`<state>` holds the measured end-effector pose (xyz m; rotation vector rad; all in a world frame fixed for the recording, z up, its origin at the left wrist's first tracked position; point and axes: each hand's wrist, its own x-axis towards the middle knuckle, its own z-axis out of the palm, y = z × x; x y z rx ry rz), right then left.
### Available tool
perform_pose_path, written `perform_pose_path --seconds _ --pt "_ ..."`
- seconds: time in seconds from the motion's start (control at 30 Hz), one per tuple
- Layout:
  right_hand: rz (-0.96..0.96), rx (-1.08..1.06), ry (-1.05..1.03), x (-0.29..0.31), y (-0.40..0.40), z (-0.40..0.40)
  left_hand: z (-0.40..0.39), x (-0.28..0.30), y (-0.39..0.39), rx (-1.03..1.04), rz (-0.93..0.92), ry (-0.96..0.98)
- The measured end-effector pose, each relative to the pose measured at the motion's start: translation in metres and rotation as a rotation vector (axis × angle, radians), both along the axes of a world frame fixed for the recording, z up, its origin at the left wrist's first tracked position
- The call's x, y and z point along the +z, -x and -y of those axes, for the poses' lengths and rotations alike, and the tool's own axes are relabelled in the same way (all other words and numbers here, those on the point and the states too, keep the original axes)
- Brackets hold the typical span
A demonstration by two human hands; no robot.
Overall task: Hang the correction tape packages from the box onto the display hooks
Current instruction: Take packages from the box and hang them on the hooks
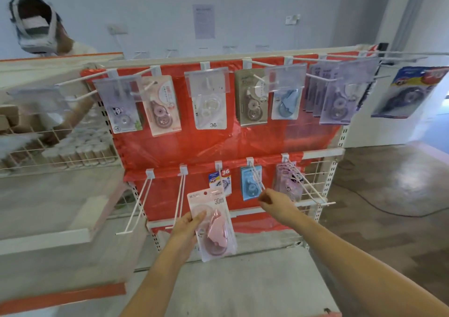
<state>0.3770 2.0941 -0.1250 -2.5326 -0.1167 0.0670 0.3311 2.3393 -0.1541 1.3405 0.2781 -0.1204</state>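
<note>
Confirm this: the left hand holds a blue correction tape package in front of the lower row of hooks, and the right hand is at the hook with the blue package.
Not quite. In the head view the package in the left hand is pink, not blue. The rest holds: it sits before the lower hooks, and the right hand is at the hook carrying the blue package.
</note>
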Motion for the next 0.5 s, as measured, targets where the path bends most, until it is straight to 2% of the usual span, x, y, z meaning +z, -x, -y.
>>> perform_pose_path --seconds 0.2,0.5 --pt "0.039 0.007 -0.105 -0.001 0.022 -0.011 -0.013 -0.015 0.023 -0.071 -0.010 -0.046" --pt "0.034 -0.189 0.013 0.035 0.075 0.023 0.032 0.039 0.014 -0.286 0.091 -0.086"
